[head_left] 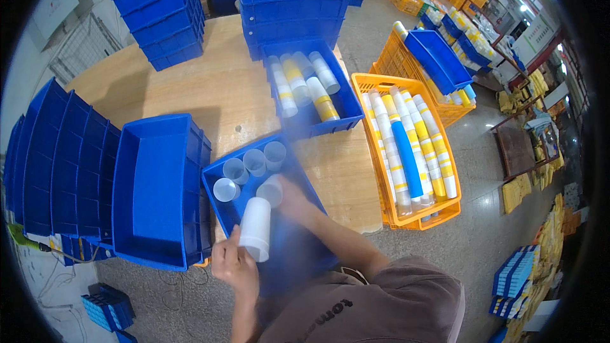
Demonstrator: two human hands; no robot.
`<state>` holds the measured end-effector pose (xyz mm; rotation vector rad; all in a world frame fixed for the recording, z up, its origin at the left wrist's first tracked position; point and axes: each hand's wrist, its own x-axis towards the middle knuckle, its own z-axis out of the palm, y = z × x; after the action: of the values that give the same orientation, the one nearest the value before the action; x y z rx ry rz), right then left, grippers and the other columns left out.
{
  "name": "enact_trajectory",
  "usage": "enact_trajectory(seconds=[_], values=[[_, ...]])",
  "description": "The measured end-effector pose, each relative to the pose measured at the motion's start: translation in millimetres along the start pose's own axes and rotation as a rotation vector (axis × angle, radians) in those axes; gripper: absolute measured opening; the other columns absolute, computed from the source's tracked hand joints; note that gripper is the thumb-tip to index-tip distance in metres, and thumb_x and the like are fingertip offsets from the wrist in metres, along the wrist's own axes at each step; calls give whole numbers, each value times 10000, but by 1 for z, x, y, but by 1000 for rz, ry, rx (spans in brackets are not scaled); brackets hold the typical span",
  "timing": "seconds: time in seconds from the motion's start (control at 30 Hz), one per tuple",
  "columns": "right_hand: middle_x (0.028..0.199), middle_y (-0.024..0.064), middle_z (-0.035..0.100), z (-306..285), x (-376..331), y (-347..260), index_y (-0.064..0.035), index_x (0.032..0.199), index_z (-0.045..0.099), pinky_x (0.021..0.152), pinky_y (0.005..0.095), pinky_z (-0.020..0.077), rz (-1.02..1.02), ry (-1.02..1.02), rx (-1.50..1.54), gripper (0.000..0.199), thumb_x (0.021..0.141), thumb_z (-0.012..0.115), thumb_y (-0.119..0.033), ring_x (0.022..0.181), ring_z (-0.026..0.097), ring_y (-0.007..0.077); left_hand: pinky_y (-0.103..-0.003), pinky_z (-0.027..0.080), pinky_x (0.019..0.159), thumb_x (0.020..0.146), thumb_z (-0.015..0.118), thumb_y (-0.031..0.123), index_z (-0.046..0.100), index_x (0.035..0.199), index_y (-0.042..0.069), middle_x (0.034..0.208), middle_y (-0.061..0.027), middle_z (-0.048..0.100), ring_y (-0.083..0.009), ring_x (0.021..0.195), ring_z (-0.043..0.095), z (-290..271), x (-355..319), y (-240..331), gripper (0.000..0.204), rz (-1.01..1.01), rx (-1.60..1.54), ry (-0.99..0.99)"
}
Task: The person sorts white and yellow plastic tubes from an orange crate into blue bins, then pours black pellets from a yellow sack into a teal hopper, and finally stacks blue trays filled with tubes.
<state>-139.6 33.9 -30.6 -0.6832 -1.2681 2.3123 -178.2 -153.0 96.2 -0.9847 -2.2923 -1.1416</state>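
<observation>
My left hand (234, 263) is closed around the lower side of a white plastic cup or short stack of cups (255, 228), held tilted over the near part of a blue bin (310, 181). My right hand (293, 200), smeared by motion, is at a translucent plastic cup (270, 192) and seems to grip it; its fingers are partly hidden. Inside that bin, several translucent cups (254, 162) stand in a row along the far side, their round ends facing up. A haze blurs the middle of the view and the bin's near side.
An empty blue bin (152, 184) stands at left, beside nested blue bins (60, 159). Beyond lies a blue bin (318, 128) of cup stacks. An orange crate (454, 206) at right holds long cup stacks and a blue strip (406, 159). More blue bins (292, 9) are stacked on the wooden table (235, 76).
</observation>
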Motion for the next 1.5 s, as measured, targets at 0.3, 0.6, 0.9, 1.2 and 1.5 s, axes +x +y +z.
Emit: enact_trajectory(seconds=[0.3,0.6,0.9,1.2,1.5], values=[[1397,235,484,-64,-25,-68,54,1411,387,1113,501,361,343,-23,78,637,955,636,-315,1341,428,338,-384,539,790,806,652,-55,736,1011,-13,979,-227,708,-350,871,698,75,15,-36,226,-479,-175,-341],[840,75,678,-169,139,-129,-134,956,643,701,445,545,-395,-76,-2050,124,880,546,-142,800,689,295,-365,517,729,782,694,-7,761,960,36,882,-168,684,-319,803,673,39,26,-39,195,-550,-86,-438],[897,88,673,-205,-16,-180,-100,926,655,698,405,524,-454,-215,-2116,130,866,539,-105,810,652,285,-428,536,714,841,651,112,710,930,66,928,-114,660,-329,851,658,118,27,-92,116,-146,294,-381],[1144,148,619,-178,-140,-144,-72,1238,581,960,406,478,105,-284,-1378,505,770,760,-133,1107,585,341,-263,527,714,879,655,3,714,1090,42,1005,-92,704,-150,894,664,41,91,59,222,-217,-448,-478],[1348,274,468,-169,33,-56,2,1474,281,971,498,438,-291,345,-1809,740,905,634,-313,1120,549,439,-355,482,891,846,633,41,627,1189,22,1146,-135,639,-282,1038,603,-59,76,151,344,606,-1055,-1059]])
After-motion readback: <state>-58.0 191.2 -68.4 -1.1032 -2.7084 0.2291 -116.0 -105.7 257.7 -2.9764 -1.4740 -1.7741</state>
